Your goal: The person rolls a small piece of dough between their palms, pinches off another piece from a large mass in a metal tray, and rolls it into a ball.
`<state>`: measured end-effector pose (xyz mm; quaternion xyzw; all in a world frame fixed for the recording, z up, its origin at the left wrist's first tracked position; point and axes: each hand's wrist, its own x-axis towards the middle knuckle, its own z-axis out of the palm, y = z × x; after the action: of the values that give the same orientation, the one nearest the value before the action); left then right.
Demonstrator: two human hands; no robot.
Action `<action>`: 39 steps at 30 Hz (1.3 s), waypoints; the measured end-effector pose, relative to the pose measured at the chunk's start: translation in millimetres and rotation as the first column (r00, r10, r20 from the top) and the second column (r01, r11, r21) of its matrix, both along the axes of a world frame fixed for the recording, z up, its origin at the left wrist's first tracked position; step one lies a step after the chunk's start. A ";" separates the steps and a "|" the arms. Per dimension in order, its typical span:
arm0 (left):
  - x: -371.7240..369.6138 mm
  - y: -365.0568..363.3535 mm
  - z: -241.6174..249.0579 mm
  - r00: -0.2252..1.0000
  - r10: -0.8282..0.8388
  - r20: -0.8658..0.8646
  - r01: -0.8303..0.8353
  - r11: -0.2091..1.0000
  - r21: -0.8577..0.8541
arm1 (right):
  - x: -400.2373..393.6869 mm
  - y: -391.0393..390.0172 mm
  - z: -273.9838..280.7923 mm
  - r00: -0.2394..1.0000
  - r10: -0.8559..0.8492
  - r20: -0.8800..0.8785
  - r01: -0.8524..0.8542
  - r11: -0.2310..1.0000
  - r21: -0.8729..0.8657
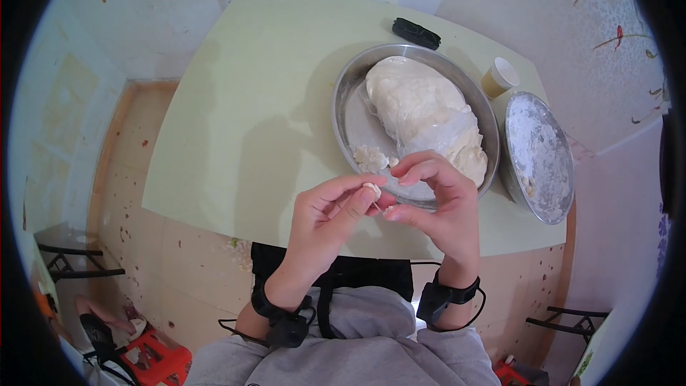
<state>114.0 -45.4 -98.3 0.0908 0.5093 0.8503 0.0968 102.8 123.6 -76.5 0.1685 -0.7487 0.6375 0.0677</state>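
My left hand pinches a small white piece of dough between thumb and fingers, over the near edge of a wide metal basin. Close on its right is my right hand, its thumb and forefinger apart, with a small white bit at the thumb tip. A thin strand runs down from the dough piece toward that thumb. Behind the hands, the basin holds a big pale mass of dough, partly under clear plastic, and a small crumbly lump.
Right of the basin, a tilted metal bowl holds white powder and a few small pieces. A paper cup and a black case stand behind on the pale green table. Another person's arm shows at lower left by a red stool.
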 end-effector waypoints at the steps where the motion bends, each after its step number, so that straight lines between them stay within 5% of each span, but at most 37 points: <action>1: 0.1 0.2 -0.2 1.000 0.000 0.000 0.000 1.000 0.000 | -0.2 1.6 -2.8 1.000 -0.003 -0.020 0.003 1.000 -0.007; 10: 7.2 6.8 4.0 0.999 0.000 -0.040 -0.003 0.998 -0.063 | 2.5 -1.8 -9.4 0.988 -0.096 -0.120 0.102 0.994 0.043; 12: 8.4 2.4 10.8 0.987 -0.121 -0.109 0.109 0.988 -0.110 | 1.5 2.2 -10.6 0.986 -0.122 -0.113 0.126 0.992 0.029; 14: 6.0 -3.4 10.3 0.970 -0.157 -0.185 0.121 0.974 -0.192 | 0.8 7.2 -8.4 0.993 0.013 0.115 0.005 0.988 -0.155; 18: 2.7 -10.8 9.9 0.935 -0.219 -0.278 0.100 0.918 -0.385 | -0.7 11.6 -9.3 0.943 0.224 0.245 -0.162 0.955 -0.250; 22: 3.0 -8.2 7.7 0.975 -0.163 -0.154 0.115 0.953 -0.282 | -1.6 9.5 -11.9 0.912 0.307 0.272 -0.204 0.915 -0.349; 24: -0.1 -7.0 -5.6 0.984 -0.168 -0.062 0.161 0.982 -0.100 | -3.0 8.9 -14.4 0.900 0.332 0.284 -0.220 0.907 -0.360; 27: 3.7 -1.2 -2.7 0.998 -0.062 0.032 0.065 0.993 -0.099 | -4.4 8.2 -19.3 0.856 0.359 0.372 -0.171 0.876 -0.452; 33: 1.7 0.5 0.6 1.000 -0.016 -0.022 0.012 0.986 -0.166 | -2.6 5.4 -20.6 0.916 0.245 0.318 -0.099 0.905 -0.413; 36: -2.9 0.6 -4.1 0.999 0.052 -0.007 -0.052 0.980 -0.193 | -1.6 12.8 -16.7 0.976 0.102 0.194 -0.052 0.968 -0.245; 39: -11.2 -1.4 -9.4 0.981 0.192 -0.013 -0.192 0.971 -0.144 | -8.6 26.2 -13.0 0.980 -0.160 0.116 0.175 0.976 -0.129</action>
<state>102.7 -46.8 -107.7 0.0334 0.5760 0.8165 0.0209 94.2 149.8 -89.5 0.0658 -0.7168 0.6879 0.0933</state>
